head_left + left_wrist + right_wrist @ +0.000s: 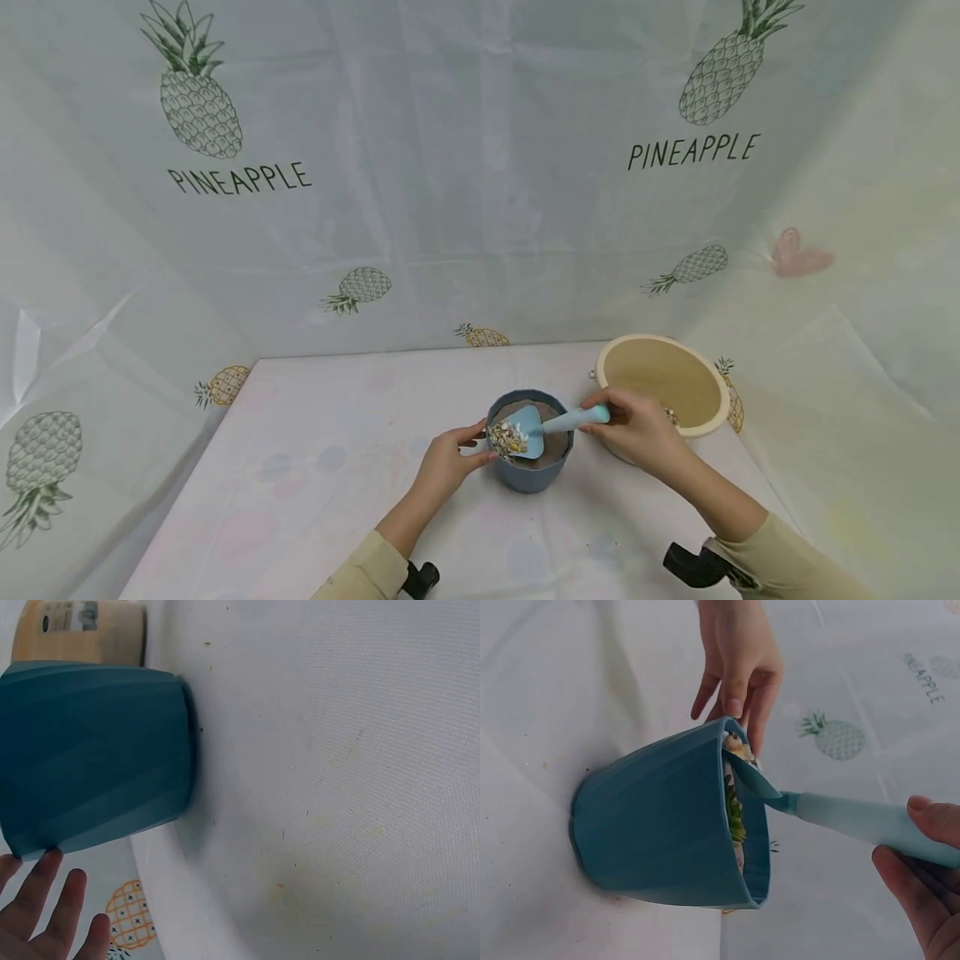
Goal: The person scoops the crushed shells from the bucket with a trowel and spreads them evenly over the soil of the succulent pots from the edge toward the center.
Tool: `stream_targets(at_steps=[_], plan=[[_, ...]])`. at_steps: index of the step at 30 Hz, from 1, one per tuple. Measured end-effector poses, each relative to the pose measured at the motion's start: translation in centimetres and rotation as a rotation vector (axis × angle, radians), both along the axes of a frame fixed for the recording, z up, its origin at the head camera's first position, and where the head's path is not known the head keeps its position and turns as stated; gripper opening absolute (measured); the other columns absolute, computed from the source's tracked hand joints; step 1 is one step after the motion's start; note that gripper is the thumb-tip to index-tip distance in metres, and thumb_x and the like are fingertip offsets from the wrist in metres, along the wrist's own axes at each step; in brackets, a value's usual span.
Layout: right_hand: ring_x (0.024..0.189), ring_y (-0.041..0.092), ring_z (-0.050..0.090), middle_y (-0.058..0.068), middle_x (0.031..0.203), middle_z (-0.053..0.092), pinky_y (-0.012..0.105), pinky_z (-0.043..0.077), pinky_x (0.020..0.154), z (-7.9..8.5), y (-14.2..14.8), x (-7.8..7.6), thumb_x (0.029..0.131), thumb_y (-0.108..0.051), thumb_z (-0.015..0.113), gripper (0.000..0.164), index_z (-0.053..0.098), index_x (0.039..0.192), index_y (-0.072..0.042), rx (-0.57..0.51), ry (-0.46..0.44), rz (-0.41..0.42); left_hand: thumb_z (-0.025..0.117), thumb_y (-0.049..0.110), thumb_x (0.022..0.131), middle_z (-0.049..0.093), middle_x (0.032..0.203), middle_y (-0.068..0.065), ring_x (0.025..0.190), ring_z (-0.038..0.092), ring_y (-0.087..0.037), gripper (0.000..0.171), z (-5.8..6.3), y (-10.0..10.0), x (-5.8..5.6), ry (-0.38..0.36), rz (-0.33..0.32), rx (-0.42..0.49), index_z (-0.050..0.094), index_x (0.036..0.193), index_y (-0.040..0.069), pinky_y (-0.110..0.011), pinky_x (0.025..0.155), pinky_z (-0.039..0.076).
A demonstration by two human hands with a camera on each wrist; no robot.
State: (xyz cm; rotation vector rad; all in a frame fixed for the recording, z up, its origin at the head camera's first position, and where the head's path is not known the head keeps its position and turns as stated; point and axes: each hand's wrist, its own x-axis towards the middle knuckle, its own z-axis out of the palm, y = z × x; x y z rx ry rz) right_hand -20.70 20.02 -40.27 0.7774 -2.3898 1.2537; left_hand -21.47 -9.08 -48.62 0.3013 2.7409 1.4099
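A blue plastic plant pot (528,478) stands upright on the table, filled near its rim with brown soil (553,448). My left hand (441,468) is at its left side, spread fingertips and thumb touching close to the rim. With thumb and fingers, my right hand (637,429) pinches the handle of a light blue small trowel (564,422). The trowel's blade lies over the pot's mouth, tilted toward the left, with mixed gravel (507,438) at its tip by the left rim. Green succulent leaves (735,814) show inside the pot in the right wrist view, under the blade.
Behind my right hand stands a cream bucket (720,414) with some gravel (670,415) visible inside. Small crumbs lie scattered on the white tablecloth (315,500). A pineapple-print curtain (450,167) encloses the table's back and sides.
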Motion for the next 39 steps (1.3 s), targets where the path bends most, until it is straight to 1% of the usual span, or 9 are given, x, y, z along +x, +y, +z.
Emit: stream_targets(at_steps=[4, 8, 14, 19, 21, 25, 30, 35, 39], plan=[[0.076, 0.006, 0.063, 0.002, 0.088, 0.069, 0.021, 0.056, 0.065, 0.1, 0.3, 0.1, 0.07, 0.009, 0.083, 0.029, 0.07, 0.091, -0.005, 0.018, 0.02, 0.002, 0.079, 0.033, 0.082, 0.068, 0.117, -0.004, 0.106, 0.062, -0.027, 0.059, 0.0, 0.0, 0.0, 0.006, -0.001, -0.002, 0.06, 0.136, 0.016, -0.042, 0.079, 0.054], [0.076, 0.006, 0.064, 0.002, 0.088, 0.069, 0.022, 0.056, 0.066, 0.5, 0.3, -0.1, 0.071, 0.009, 0.082, 0.028, 0.07, 0.092, -0.004, 0.036, 0.017, 0.003, 0.079, 0.032, 0.082, 0.068, 0.117, -0.005, 0.106, 0.062, -0.027, 0.059, 0.0, 0.1, -0.1, 0.009, -0.006, 0.004, 0.06, 0.136, 0.015, -0.042, 0.079, 0.054], [0.077, 0.008, 0.064, 0.003, 0.092, 0.068, 0.024, 0.057, 0.067, 1.8, -0.3, -0.9, 0.077, 0.004, 0.08, 0.025, 0.069, 0.097, -0.005, 0.074, -0.024, 0.03, 0.079, 0.034, 0.082, 0.067, 0.119, -0.005, 0.105, 0.062, -0.027, 0.059, -0.1, 0.1, -0.1, 0.008, -0.002, 0.009, 0.061, 0.135, 0.016, -0.04, 0.078, 0.054], [0.078, 0.01, 0.065, 0.004, 0.092, 0.068, 0.024, 0.056, 0.067, 2.6, -0.6, -1.5, 0.081, 0.001, 0.077, 0.022, 0.068, 0.101, -0.003, 0.068, -0.061, 0.061, 0.078, 0.035, 0.083, 0.067, 0.118, -0.005, 0.107, 0.062, -0.027, 0.06, 0.0, 0.0, -0.1, -0.006, -0.002, 0.015, 0.059, 0.137, 0.017, -0.041, 0.078, 0.054], [0.079, 0.011, 0.065, 0.004, 0.092, 0.067, 0.024, 0.056, 0.067, 2.8, -0.6, -1.7, 0.082, 0.0, 0.077, 0.022, 0.068, 0.102, -0.003, 0.071, -0.067, 0.062, 0.078, 0.035, 0.083, 0.067, 0.118, -0.005, 0.108, 0.061, -0.027, 0.061, 0.0, 0.0, -0.2, -0.013, -0.001, 0.019, 0.059, 0.137, 0.017, -0.041, 0.078, 0.054], [0.079, 0.011, 0.065, 0.003, 0.092, 0.066, 0.023, 0.056, 0.067, 3.0, -0.6, -2.1, 0.083, -0.002, 0.077, 0.022, 0.068, 0.102, -0.003, 0.085, -0.08, 0.046, 0.078, 0.035, 0.083, 0.066, 0.119, -0.005, 0.108, 0.061, -0.027, 0.06, 0.0, -0.1, -0.2, -0.017, 0.001, 0.017, 0.059, 0.137, 0.017, -0.041, 0.078, 0.054], [0.08, 0.013, 0.065, 0.005, 0.093, 0.066, 0.023, 0.056, 0.068, 3.0, -0.6, -2.5, 0.082, 0.0, 0.077, 0.022, 0.067, 0.102, -0.001, 0.088, -0.095, 0.024, 0.078, 0.034, 0.083, 0.067, 0.118, -0.004, 0.107, 0.061, -0.027, 0.06, 0.0, 0.0, -0.2, -0.013, 0.001, 0.012, 0.059, 0.137, 0.017, -0.04, 0.078, 0.055], [0.08, 0.014, 0.066, 0.006, 0.093, 0.066, 0.024, 0.056, 0.068, 2.9, -0.5, -2.5, 0.082, -0.001, 0.077, 0.022, 0.067, 0.102, 0.0, 0.086, -0.089, 0.018, 0.078, 0.034, 0.083, 0.067, 0.118, -0.002, 0.107, 0.061, -0.026, 0.06, 0.0, 0.0, -0.2, -0.004, -0.001, 0.013, 0.059, 0.137, 0.017, -0.04, 0.079, 0.054], [0.079, 0.013, 0.066, 0.005, 0.091, 0.066, 0.025, 0.057, 0.068, 3.0, -0.4, -2.2, 0.081, 0.0, 0.078, 0.022, 0.068, 0.101, -0.002, 0.085, -0.097, 0.02, 0.078, 0.034, 0.083, 0.067, 0.118, -0.003, 0.106, 0.062, -0.026, 0.06, -0.1, 0.0, -0.2, -0.007, 0.0, 0.015, 0.059, 0.137, 0.017, -0.041, 0.079, 0.054]])
